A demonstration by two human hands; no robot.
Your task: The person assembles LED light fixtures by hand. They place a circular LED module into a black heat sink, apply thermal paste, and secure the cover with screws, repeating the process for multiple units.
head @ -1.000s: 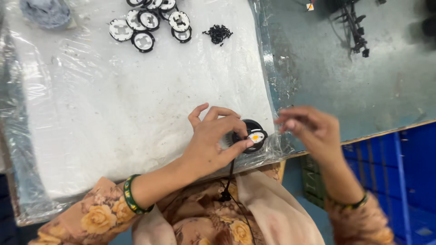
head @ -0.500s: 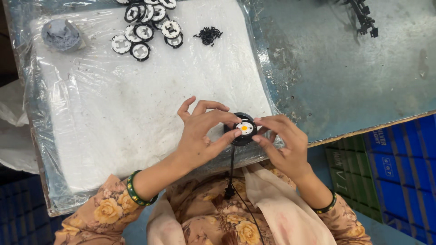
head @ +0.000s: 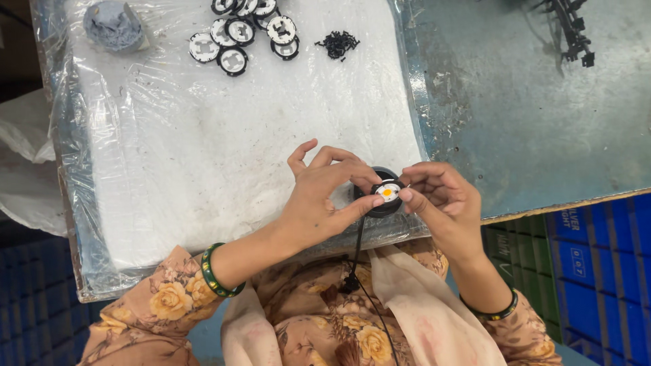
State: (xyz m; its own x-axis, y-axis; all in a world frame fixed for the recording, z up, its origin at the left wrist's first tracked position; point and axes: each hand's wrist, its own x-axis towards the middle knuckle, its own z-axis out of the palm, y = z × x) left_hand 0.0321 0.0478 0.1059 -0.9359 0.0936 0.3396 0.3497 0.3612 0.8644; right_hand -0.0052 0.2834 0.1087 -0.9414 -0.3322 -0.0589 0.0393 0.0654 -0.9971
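round black lamp part (head: 384, 193) pinched between left hand (head: 319, 196) fingers, right hand (head: 441, 200) fingers

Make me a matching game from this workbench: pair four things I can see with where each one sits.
Things:
1. round black part with a yellow centre
2. pile of small black bits
3. grey lump
4. blue crates

Places:
A. top left corner of the white sheet
B. between both hands' fingertips
C. below the table edge, at right
D. right of the cluster of black-and-white discs

Pairs: 1-B, 2-D, 3-A, 4-C
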